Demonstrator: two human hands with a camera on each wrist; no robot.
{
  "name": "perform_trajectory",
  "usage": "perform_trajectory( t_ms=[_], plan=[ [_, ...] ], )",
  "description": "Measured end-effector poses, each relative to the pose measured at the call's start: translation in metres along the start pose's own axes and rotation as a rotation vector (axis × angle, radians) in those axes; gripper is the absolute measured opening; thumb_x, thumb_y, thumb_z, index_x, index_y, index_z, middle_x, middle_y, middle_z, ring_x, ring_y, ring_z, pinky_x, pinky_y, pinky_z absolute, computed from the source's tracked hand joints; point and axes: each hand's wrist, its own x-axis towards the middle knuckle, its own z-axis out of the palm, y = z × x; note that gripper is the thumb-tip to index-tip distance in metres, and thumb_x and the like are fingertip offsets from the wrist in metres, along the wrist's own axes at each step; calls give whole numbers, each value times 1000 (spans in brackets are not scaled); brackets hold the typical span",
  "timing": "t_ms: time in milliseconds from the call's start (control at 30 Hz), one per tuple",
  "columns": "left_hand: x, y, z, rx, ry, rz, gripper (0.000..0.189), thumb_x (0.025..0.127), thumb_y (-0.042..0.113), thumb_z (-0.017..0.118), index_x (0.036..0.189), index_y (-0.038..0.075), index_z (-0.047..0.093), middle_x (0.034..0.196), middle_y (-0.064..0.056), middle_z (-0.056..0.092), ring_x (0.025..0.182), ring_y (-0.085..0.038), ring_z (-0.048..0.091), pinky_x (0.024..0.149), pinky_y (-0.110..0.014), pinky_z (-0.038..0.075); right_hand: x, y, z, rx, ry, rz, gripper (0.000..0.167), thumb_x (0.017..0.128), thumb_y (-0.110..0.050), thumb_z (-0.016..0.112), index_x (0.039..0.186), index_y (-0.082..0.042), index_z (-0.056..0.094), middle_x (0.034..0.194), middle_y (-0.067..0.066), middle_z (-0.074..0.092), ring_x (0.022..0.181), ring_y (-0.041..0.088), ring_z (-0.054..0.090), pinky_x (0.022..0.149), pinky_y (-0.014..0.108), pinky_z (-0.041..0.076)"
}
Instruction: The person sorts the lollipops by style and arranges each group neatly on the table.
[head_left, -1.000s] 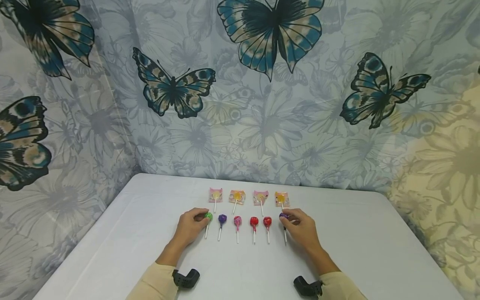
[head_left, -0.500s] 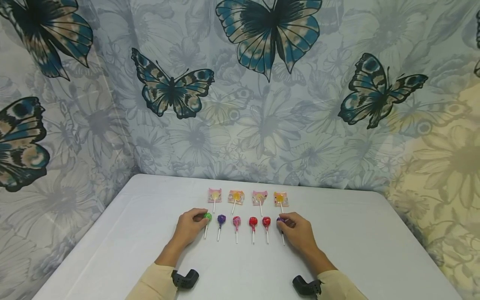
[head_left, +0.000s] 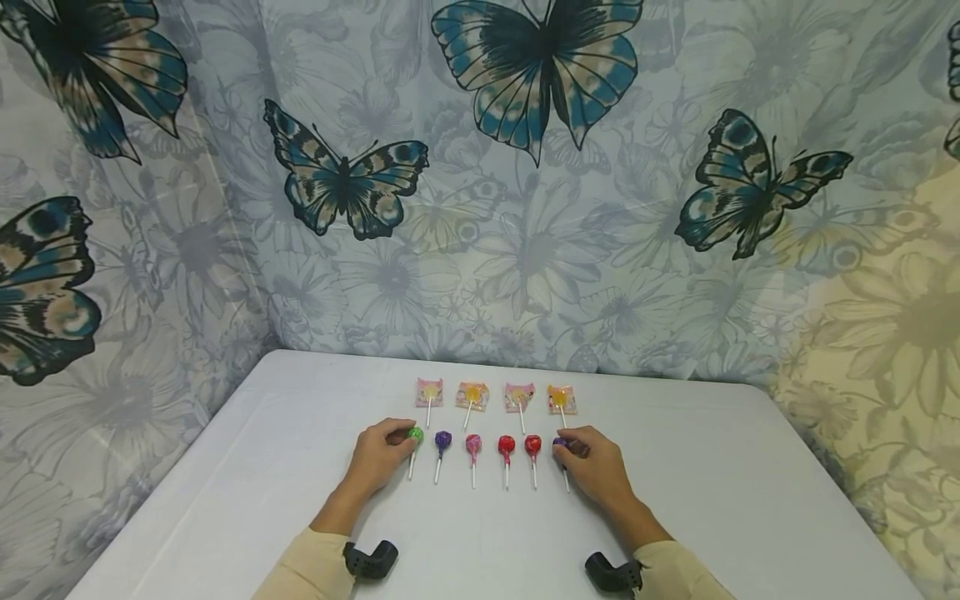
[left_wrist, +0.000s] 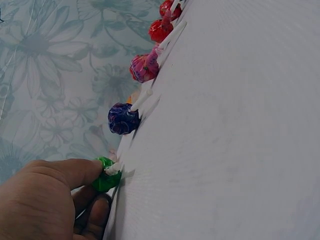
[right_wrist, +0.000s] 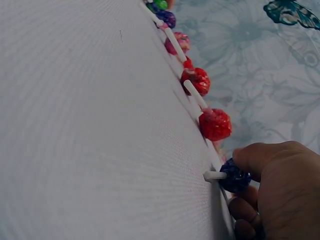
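Lollipops lie in a front row on the white table, sticks pointing toward me. At the row's left end my left hand (head_left: 378,455) pinches the green lollipop (left_wrist: 106,176) by its wrapped head, between thumb and fingers. My right hand (head_left: 597,468) pinches the dark purple lollipop (right_wrist: 235,176) at the right end the same way; the fingers partly cover its head. Between the hands lie another purple lollipop (head_left: 443,442), a pink lollipop (head_left: 473,445), a red lollipop (head_left: 506,447) and a second red lollipop (head_left: 533,446).
Behind them runs a back row of flat lollipops in clear printed wrappers, among them a pink-wrapped one (head_left: 430,392) and an orange one (head_left: 562,398). The white table (head_left: 247,467) reaches back to a butterfly-patterned cloth wall (head_left: 480,275).
My right hand has shifted slightly left with the purple lollipop, nearer the red ones, then stayed still. The left hand keeps its pinch on the green lollipop.
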Motion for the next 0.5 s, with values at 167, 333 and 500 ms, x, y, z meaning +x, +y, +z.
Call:
perform_trajectory(
  t_ms=[167, 333, 500],
  plan=[
    [0, 1, 1, -5, 0, 5, 27, 82, 4, 75, 109, 4, 71, 93, -2, 67, 84, -15, 60, 75, -32, 52, -2, 0, -2, 11, 12, -11, 26, 78, -7, 80, 103, -5, 73, 87, 2, 64, 74, 15, 57, 63, 29, 49],
    [0, 1, 1, -6, 5, 14, 27, 82, 5, 76, 109, 4, 71, 92, -1, 67, 83, -15, 61, 74, -31, 52, -2, -1, -1, 22, 48, -36, 25, 77, -6, 79, 102, -4, 73, 84, 2, 63, 71, 15, 56, 60, 29, 48],
    [1, 1, 0, -18, 19, 19, 29, 82, 7, 76, 110, 5, 71, 91, -1, 66, 83, -16, 62, 75, -32, 52, 1, -5, -4, 20, 33, 21, 25, 80, -11, 78, 104, -5, 73, 87, 2, 63, 71, 15, 58, 60, 31, 49]
  ],
)
